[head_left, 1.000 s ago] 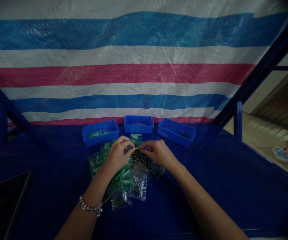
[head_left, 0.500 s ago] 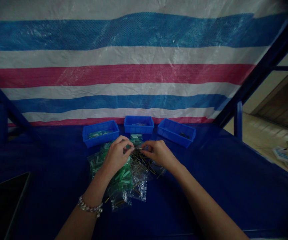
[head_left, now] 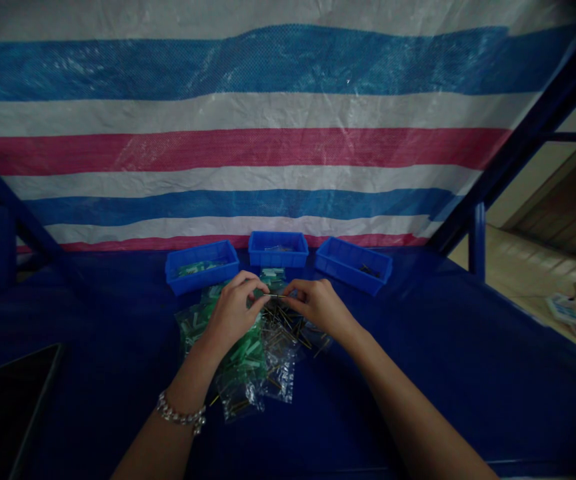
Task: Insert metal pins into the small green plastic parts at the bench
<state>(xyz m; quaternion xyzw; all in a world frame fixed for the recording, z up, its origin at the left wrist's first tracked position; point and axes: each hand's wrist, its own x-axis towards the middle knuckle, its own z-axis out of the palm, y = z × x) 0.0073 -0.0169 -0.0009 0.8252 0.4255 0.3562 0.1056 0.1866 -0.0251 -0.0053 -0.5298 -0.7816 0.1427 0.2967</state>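
Note:
Between my two hands runs a thin metal rod [head_left: 275, 295], level, with a darker part near its middle. My left hand [head_left: 235, 308] pinches its left end between thumb and fingers. At the other end, the thumb and fingers of my right hand [head_left: 319, 303] are closed on it. Right below lies a heap of loose thin dark and brass-coloured rods [head_left: 293, 325]. Clear plastic bags [head_left: 281, 373] with a few rods in them lie nearer to me. Green pieces in bags [head_left: 248, 352] are spread under and beside my left hand.
Three blue bins stand along the back: the left bin [head_left: 178, 283] with green pieces, the middle bin [head_left: 278, 259] with small clear-looking items, the right bin [head_left: 341, 268] with a few dark pieces. A dark flat device [head_left: 13, 407] lies at left. Striped sheeting [head_left: 248, 147] hangs behind the blue table [head_left: 433, 347].
Both hands stay almost in place. The rod between them sits slightly more level, and a dark part now shows nearer its middle.

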